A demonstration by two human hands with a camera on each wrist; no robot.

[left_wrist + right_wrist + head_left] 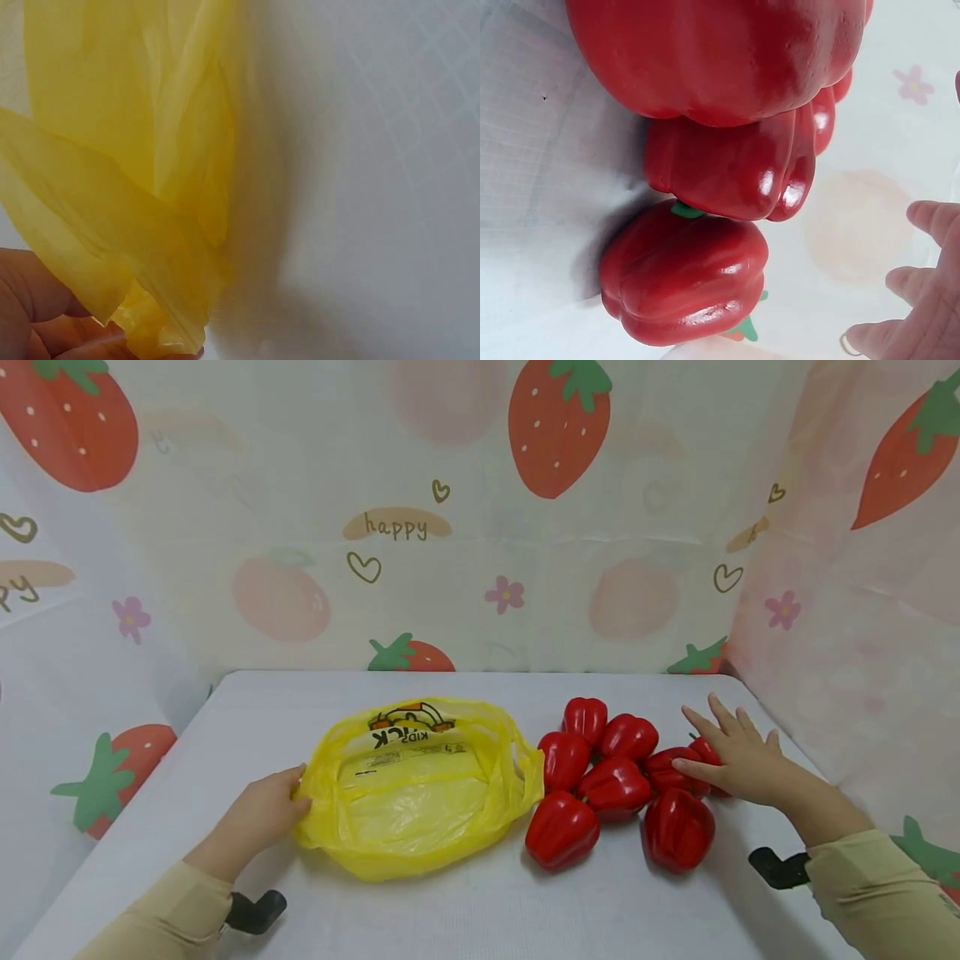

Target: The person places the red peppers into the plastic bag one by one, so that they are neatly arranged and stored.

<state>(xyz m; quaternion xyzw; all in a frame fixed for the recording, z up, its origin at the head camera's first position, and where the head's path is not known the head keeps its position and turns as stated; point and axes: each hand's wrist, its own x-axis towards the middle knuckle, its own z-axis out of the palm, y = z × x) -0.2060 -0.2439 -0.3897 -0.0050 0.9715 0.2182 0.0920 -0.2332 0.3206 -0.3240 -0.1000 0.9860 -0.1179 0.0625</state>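
A yellow plastic bag (412, 802) lies on the table with its mouth spread open. At its left edge my left hand (258, 814) pinches the rim; the left wrist view shows the thumb and fingers on a gathered fold of the yellow bag (127, 225). Right of the bag sits a cluster of several red bell peppers (615, 785). My right hand (750, 764) hovers over the right end of the cluster, fingers spread and nothing held. In the right wrist view its fingertips stand apart from the nearest bell pepper (686, 274). One pepper at the far right is partly hidden behind that hand.
A white table (480, 918) carries everything, with its back edge against a strawberry-print curtain (465, 593). Similar curtain walls close off the left and right sides. A black wrist mount (257, 912) sticks out by the left cuff, another by the right cuff.
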